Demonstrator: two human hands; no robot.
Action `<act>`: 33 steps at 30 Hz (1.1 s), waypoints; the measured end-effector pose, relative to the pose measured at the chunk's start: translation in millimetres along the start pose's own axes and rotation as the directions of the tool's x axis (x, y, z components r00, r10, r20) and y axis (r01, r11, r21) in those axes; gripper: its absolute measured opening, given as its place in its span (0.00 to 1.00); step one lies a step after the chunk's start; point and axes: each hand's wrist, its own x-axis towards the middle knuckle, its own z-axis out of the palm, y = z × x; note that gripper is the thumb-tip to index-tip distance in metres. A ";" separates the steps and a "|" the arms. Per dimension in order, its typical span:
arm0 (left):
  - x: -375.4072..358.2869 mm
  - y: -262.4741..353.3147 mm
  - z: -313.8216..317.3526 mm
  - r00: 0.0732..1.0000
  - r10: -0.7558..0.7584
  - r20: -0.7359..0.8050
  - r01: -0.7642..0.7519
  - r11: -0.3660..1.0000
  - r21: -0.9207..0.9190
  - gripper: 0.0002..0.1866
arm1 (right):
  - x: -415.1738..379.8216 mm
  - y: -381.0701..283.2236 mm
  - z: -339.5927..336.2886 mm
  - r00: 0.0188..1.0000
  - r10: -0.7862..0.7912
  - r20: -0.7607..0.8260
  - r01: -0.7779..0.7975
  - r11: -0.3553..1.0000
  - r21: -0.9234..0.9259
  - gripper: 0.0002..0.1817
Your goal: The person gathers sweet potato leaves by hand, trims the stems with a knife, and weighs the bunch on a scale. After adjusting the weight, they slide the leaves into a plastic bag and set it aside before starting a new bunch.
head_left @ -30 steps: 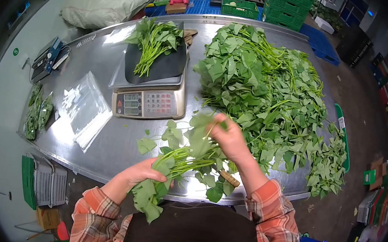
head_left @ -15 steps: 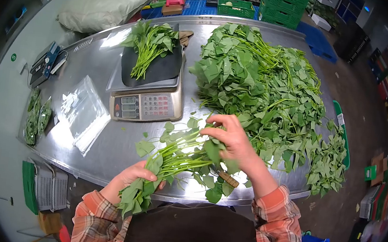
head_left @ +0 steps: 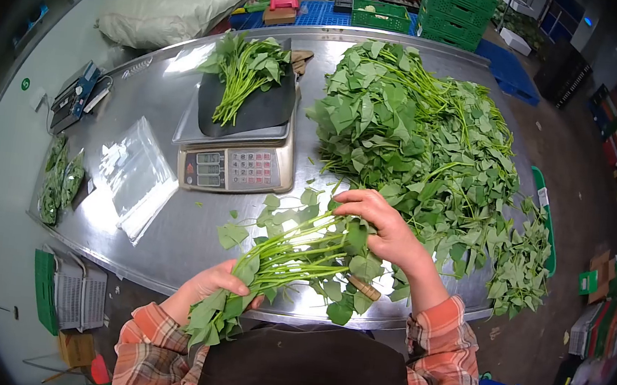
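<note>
My left hand (head_left: pixel 217 286) is wrapped round the leafy end of a bunch of green stems (head_left: pixel 294 255), low at the table's front edge. At the bunch's other end, my right hand (head_left: pixel 380 226) has its fingers curled at the stem tips and leaves; what lies between them is partly hidden. A brown-handled tool (head_left: pixel 364 287) rests beneath the leaves. Behind the bunch is a digital scale (head_left: pixel 236 168), with another bunch of greens (head_left: pixel 243 84) on its dark tray (head_left: pixel 268 109). A large heap of leafy greens (head_left: pixel 418 151) covers the right side of the metal table.
Clear plastic bags (head_left: pixel 133 178) lie left of the scale, with bagged greens (head_left: pixel 60 180) and a blue device (head_left: pixel 74 100) farther left. A white sack (head_left: pixel 169 14) leans at the back left. Green crates (head_left: pixel 455 16) stand behind the table.
My right hand has shifted slightly right and down, its fingers closer to the stems. The left hand keeps its hold on the bunch. The whole view has shifted slightly.
</note>
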 end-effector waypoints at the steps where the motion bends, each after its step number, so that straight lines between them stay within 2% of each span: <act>1: 0.6 0.3 1.5 1.000 -0.005 0.002 0.005 1.000 0.003 0.28 | -0.3 -2.0 0.2 1.000 0.020 0.005 -0.020 1.000 -0.013 0.26; 2: 0.9 1.4 4.1 1.000 -0.011 0.003 0.011 1.000 0.007 0.28 | 0.7 -5.4 2.0 1.000 0.004 -0.024 -0.006 0.997 -0.071 0.28; 5: 3.0 1.2 5.9 1.000 -0.021 0.014 0.021 1.000 0.020 0.28 | 1.8 -4.2 4.6 0.999 -0.039 0.029 0.041 0.994 -0.101 0.29; 6: 3.3 0.9 5.4 1.000 -0.022 0.016 0.021 0.999 0.024 0.29 | 3.3 -10.2 4.1 1.000 -0.028 -0.009 0.028 0.998 -0.057 0.22; 9: 2.7 1.1 1.4 1.000 -0.005 -0.002 0.005 1.000 -0.021 0.30 | 2.8 -14.3 3.8 0.999 -0.010 -0.044 0.016 0.993 0.120 0.13; 12: -0.5 5.2 3.9 0.999 -0.010 0.031 0.012 0.999 -0.045 0.32 | 2.6 -14.8 14.1 0.993 0.020 -0.120 0.025 0.931 0.365 0.08; 15: -3.3 6.4 16.0 0.999 0.042 0.012 -0.040 0.994 -0.103 0.33 | 1.4 -15.9 15.4 0.980 0.157 -0.123 -0.062 0.826 0.561 0.10; 18: -4.0 5.4 17.2 1.000 -0.013 -0.002 0.013 0.998 -0.055 0.34 | -5.6 -8.4 2.6 0.949 0.294 -0.112 -0.194 0.827 0.527 0.07; 20: -7.3 4.7 17.8 1.000 0.014 0.000 -0.014 0.998 -0.055 0.34 | -13.9 8.3 -5.9 0.859 0.418 -0.294 -0.185 0.791 0.583 0.01; 21: -7.9 4.3 18.1 1.000 0.029 0.003 -0.029 0.998 -0.055 0.34 | -7.9 -9.4 -25.7 0.684 0.665 -0.298 -0.041 0.444 0.895 0.05; 23: -17.3 4.5 9.4 0.997 0.062 -0.037 -0.065 0.994 -0.089 0.34 | -50.1 71.1 -63.1 0.777 0.376 -0.505 0.278 0.515 0.811 0.15; 24: -21.6 4.3 5.6 0.995 0.077 -0.057 -0.082 0.991 -0.105 0.34 | -56.6 78.5 -74.7 0.817 0.351 -0.457 0.406 0.212 0.889 0.15; 26: -24.8 3.0 3.3 0.992 0.087 -0.093 -0.098 0.988 -0.119 0.34 | -43.0 46.4 -63.0 0.748 0.523 -0.409 0.064 0.556 0.829 0.14; 27: -26.0 2.6 2.8 0.990 0.087 -0.111 -0.101 0.987 -0.126 0.34 | -36.2 30.4 -50.8 0.685 0.602 -0.410 -0.137 0.660 0.739 0.13; 28: -26.3 3.4 3.4 0.989 0.079 -0.127 -0.094 0.989 -0.118 0.34 | -31.1 23.8 -38.5 0.681 0.628 -0.377 -0.284 0.701 0.654 0.13; 29: -25.9 4.8 4.8 0.987 0.073 -0.141 -0.089 0.990 -0.110 0.33 | -25.2 9.2 -29.7 0.725 0.610 -0.320 -0.377 0.741 0.556 0.11; 30: -25.3 6.3 6.5 0.986 0.067 -0.155 -0.084 0.991 -0.102 0.33 | -17.4 -3.9 -21.4 0.806 0.530 -0.265 -0.380 0.805 0.456 0.09; 31: -24.0 8.0 9.5 0.985 0.076 -0.158 -0.089 0.993 -0.082 0.33 | -12.4 -0.4 -11.7 0.909 0.322 -0.264 -0.245 0.926 0.286 0.09; 32: -22.7 9.6 13.3 0.984 0.083 -0.161 -0.094 0.994 -0.062 0.33 | -8.1 2.9 -1.8 0.970 0.104 -0.222 -0.080 0.990 0.114 0.10; 33: -22.4 10.3 15.2 0.982 0.090 -0.164 -0.098 0.994 -0.042 0.33 | -1.9 -11.1 5.2 0.969 0.167 -0.184 -0.149 0.983 0.107 0.13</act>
